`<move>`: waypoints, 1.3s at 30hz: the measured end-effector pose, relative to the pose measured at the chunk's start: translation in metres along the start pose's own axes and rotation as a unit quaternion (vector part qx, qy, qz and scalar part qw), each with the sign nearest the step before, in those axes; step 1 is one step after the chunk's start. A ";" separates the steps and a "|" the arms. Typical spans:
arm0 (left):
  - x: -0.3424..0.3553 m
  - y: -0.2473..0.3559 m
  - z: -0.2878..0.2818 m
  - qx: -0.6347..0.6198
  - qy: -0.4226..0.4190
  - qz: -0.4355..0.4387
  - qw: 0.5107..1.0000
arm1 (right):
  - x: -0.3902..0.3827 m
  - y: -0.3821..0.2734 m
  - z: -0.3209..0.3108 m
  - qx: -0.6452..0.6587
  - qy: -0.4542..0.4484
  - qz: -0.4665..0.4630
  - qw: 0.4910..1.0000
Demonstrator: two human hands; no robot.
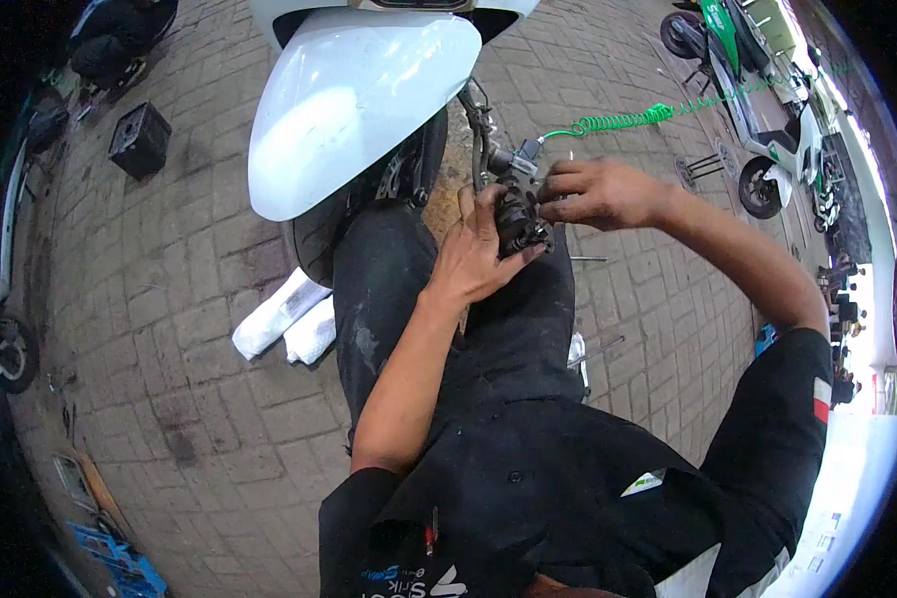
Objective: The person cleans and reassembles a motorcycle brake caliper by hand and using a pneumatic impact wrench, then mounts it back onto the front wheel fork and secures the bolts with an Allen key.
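My left hand (pixel 478 249) grips a dark metal brake caliper (pixel 516 209) from the left and below, with the thumb along its lower part. My right hand (pixel 593 194) is at the caliper's right side, fingers bent and pressed close, their tips partly hidden; what they hold is unclear. A black hose (pixel 476 125) runs down to the caliper from beside the white scooter fender (pixel 364 105). A grey air fitting (pixel 528 149) on a green coiled hose (pixel 628 118) meets the top of the caliper.
Two white wrapped bundles (pixel 279 314) lie left of my legs on the brick paving. A black box (pixel 140 140) and a crouching person (pixel 110 50) are at upper left. Parked scooters (pixel 767 140) stand at right, a wheel (pixel 10 349) at far left, blue tool trays (pixel 120 558) at lower left.
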State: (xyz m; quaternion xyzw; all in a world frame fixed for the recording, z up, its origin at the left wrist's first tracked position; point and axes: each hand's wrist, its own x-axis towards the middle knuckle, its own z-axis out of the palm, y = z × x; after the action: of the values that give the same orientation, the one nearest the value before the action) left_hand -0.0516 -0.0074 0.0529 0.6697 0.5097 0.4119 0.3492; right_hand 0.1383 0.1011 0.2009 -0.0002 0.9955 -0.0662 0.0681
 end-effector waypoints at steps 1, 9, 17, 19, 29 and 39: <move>0.000 -0.001 0.002 -0.003 0.003 -0.002 1.000 | -0.004 -0.003 0.007 0.055 0.027 0.043 0.997; 0.002 -0.009 0.013 0.062 -0.026 0.024 0.997 | -0.019 -0.018 0.024 0.018 -0.016 0.088 0.996; 0.005 -0.014 0.018 0.092 -0.049 0.044 0.994 | -0.040 -0.039 0.072 0.100 0.059 0.221 0.968; 0.005 -0.013 0.019 0.092 -0.054 0.042 0.993 | -0.036 -0.047 0.069 0.108 0.066 0.234 0.964; 0.003 -0.012 0.017 0.138 -0.036 0.039 0.989 | -0.004 -0.071 0.025 0.284 -0.083 0.487 0.822; 0.002 -0.011 0.019 0.117 -0.026 0.040 0.992 | 0.008 -0.004 0.000 0.191 0.062 0.337 0.920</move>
State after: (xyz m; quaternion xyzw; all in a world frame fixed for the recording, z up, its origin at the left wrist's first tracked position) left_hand -0.0380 -0.0039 0.0356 0.7367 0.5176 0.3453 0.2649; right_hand 0.1302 0.0966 0.2007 0.3529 0.9071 -0.2282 0.0232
